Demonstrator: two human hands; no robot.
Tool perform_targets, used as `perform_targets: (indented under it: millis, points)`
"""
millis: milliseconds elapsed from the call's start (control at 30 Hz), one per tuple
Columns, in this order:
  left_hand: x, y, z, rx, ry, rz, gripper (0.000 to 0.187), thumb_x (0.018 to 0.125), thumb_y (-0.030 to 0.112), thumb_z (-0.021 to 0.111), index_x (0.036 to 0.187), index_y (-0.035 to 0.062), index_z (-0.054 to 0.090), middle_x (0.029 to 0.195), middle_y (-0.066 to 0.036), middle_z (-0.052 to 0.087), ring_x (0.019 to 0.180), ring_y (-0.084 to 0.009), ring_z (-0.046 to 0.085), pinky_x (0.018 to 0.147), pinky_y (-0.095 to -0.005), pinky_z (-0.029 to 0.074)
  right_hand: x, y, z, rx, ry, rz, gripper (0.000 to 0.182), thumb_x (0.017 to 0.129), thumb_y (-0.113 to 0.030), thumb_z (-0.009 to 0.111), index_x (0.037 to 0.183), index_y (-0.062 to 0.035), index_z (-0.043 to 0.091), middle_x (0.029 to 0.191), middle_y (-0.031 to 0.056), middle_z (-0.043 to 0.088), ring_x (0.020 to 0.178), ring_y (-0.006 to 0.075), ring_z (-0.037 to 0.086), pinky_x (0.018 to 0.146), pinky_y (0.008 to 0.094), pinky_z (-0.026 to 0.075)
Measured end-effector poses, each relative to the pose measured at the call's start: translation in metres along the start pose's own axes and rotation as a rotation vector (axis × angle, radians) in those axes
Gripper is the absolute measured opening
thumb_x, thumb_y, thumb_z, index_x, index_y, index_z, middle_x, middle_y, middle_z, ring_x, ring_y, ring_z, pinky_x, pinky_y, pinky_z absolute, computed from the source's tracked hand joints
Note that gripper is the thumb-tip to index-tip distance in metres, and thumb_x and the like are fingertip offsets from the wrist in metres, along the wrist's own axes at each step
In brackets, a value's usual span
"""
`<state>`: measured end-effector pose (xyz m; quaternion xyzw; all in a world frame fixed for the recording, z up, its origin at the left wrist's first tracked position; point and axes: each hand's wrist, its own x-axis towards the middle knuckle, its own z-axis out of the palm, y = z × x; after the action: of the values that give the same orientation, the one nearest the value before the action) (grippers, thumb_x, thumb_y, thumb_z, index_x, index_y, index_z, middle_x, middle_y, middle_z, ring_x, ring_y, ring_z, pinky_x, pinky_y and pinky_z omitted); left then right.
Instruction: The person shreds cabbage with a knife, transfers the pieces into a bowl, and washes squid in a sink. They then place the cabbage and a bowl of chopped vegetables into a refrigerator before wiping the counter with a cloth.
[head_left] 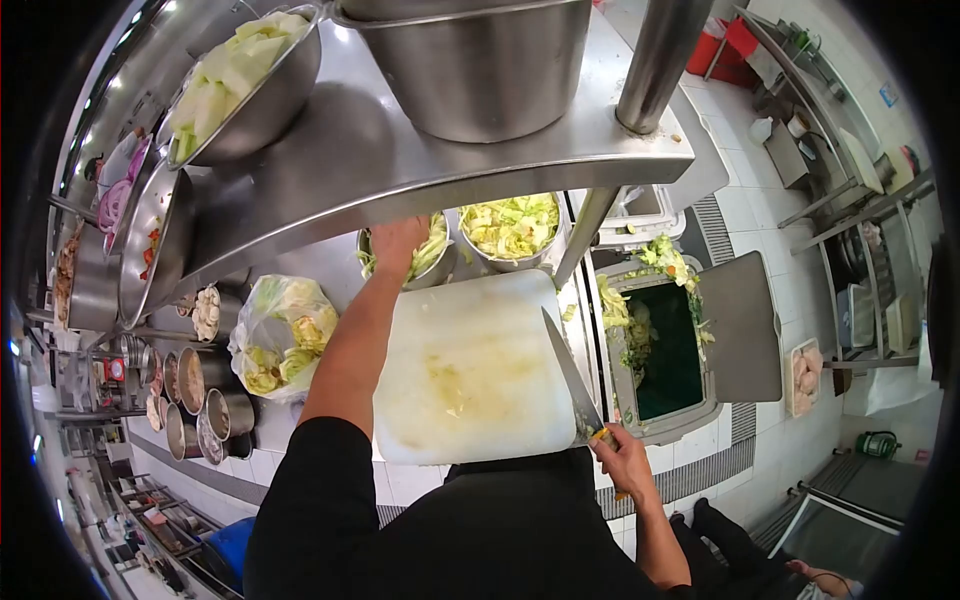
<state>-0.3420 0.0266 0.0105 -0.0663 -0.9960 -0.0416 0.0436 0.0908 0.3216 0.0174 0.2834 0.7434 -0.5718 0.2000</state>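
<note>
Head view: the left hand (398,243), its grip not determinable, is inside a round steel bowl (434,274) of pale-green cut leaves (434,243), apparently transferring them, while the right hand (622,462) grips a yellow-handled steel knife (573,370) at the right edge of a white rectangular board (470,345), the next move seemingly requiring blade clearance.

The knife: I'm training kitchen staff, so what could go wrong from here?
The right hand holds the knife with its blade bare along the edge of the cutting board; a careless swing might nick the left hand if that came back across. Leaves hanging over the rim of the open bin could drop and make the floor slippery.
</note>
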Motion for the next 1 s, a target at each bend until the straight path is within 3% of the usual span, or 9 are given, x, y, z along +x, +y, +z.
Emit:
perform_targets:
  millis: [233, 300, 333, 500, 533, 667, 833, 900, 1000]
  points:
    - [0.024, -0.032, 0.023, -0.032, 0.141, 0.114, 0.054, 0.100, 0.048, 0.033, 0.126, 0.0068, 0.058, 0.129, -0.022, 0.058, 0.124, -0.0421, 0.049, 0.107, -0.0640, 0.023, -0.008, 0.000, 0.011, 0.064, 0.061, -0.060, 0.031, 0.089, -0.017, 0.067, 0.111, 0.0038, 0.062, 0.066, 0.0018, 0.057, 0.051, 0.0083, 0.052, 0.047, 0.0249, 0.043]
    - [0.030, -0.034, -0.009, -0.156, -0.176, 0.101, 0.057, 0.100, 0.050, 0.033, 0.128, 0.0050, 0.054, 0.131, -0.024, 0.055, 0.125, -0.0432, 0.048, 0.109, -0.0648, 0.022, -0.008, 0.004, 0.015, 0.046, 0.043, -0.060, 0.034, 0.088, -0.021, 0.068, 0.112, 0.0028, 0.062, 0.067, 0.0037, 0.059, 0.053, 0.0100, 0.054, 0.049, 0.0265, 0.044]
    - [0.024, -0.030, -0.018, -0.158, -0.169, 0.097, 0.057, 0.100, 0.050, 0.033, 0.128, 0.0050, 0.054, 0.131, -0.024, 0.055, 0.125, -0.0432, 0.048, 0.109, -0.0648, 0.022, -0.007, 0.004, 0.016, 0.032, 0.031, -0.059, 0.037, 0.088, -0.024, 0.068, 0.113, 0.0018, 0.062, 0.068, 0.0057, 0.060, 0.054, 0.0117, 0.056, 0.051, 0.0282, 0.045]
    - [-0.025, -0.004, 0.004, -0.017, 0.121, 0.162, 0.071, 0.098, 0.057, 0.036, 0.145, 0.0045, 0.037, 0.151, -0.024, 0.032, 0.142, -0.0424, 0.026, 0.113, -0.0630, 0.018, -0.006, -0.013, 0.022, -0.009, 0.008, -0.052, 0.037, 0.088, -0.024, 0.068, 0.113, 0.0014, 0.063, 0.067, 0.0049, 0.060, 0.054, 0.0123, 0.056, 0.051, 0.0285, 0.044]
    - [-0.027, -0.006, 0.004, -0.047, -0.025, 0.128, 0.077, 0.097, 0.059, 0.036, 0.151, 0.0045, 0.027, 0.155, -0.021, 0.023, 0.145, -0.0405, 0.017, 0.114, -0.0617, 0.016, -0.005, -0.017, 0.022, -0.017, -0.012, -0.034, 0.037, 0.088, -0.024, 0.068, 0.113, 0.0015, 0.063, 0.067, 0.0047, 0.060, 0.054, 0.0126, 0.056, 0.052, 0.0287, 0.045]
    - [-0.031, -0.003, 0.015, -0.025, -0.064, 0.060, 0.075, 0.098, 0.058, 0.035, 0.150, 0.0047, 0.027, 0.154, -0.022, 0.026, 0.145, -0.0405, 0.019, 0.115, -0.0607, 0.015, -0.002, -0.014, 0.020, -0.034, -0.028, -0.030, 0.037, 0.087, -0.025, 0.069, 0.114, 0.0008, 0.063, 0.067, 0.0044, 0.059, 0.053, 0.0114, 0.055, 0.052, 0.0292, 0.045]
    - [-0.023, -0.005, 0.014, -0.111, -0.031, 0.078, 0.073, 0.099, 0.057, 0.030, 0.151, 0.0060, 0.026, 0.155, -0.021, 0.026, 0.146, -0.0382, 0.017, 0.117, -0.0597, 0.010, 0.012, -0.018, 0.025, -0.395, -0.001, -0.203, 0.042, 0.085, -0.031, 0.070, 0.114, -0.0021, 0.063, 0.078, 0.0196, 0.067, 0.070, 0.0351, 0.067, 0.065, 0.0412, 0.051]
    - [-0.017, -0.008, 0.008, -0.204, -0.042, 0.054, 0.072, 0.099, 0.058, 0.028, 0.151, 0.0077, 0.029, 0.156, -0.020, 0.025, 0.147, -0.0376, 0.017, 0.117, -0.0598, 0.010, 0.006, -0.033, 0.035, -0.427, -0.006, -0.247, 0.042, 0.085, -0.032, 0.069, 0.114, -0.0025, 0.063, 0.081, 0.0219, 0.067, 0.076, 0.0392, 0.066, 0.068, 0.0434, 0.051]
    - [-0.029, -0.007, -0.009, -0.351, 0.338, -0.012, 0.061, 0.098, 0.050, 0.041, 0.141, 0.0067, 0.044, 0.150, -0.020, 0.034, 0.142, -0.0401, 0.026, 0.113, -0.0614, 0.017, 0.005, -0.044, 0.047, -0.488, 0.028, -0.334, 0.042, 0.085, -0.032, 0.068, 0.115, -0.0026, 0.063, 0.084, 0.0241, 0.067, 0.082, 0.0423, 0.066, 0.072, 0.0451, 0.051]
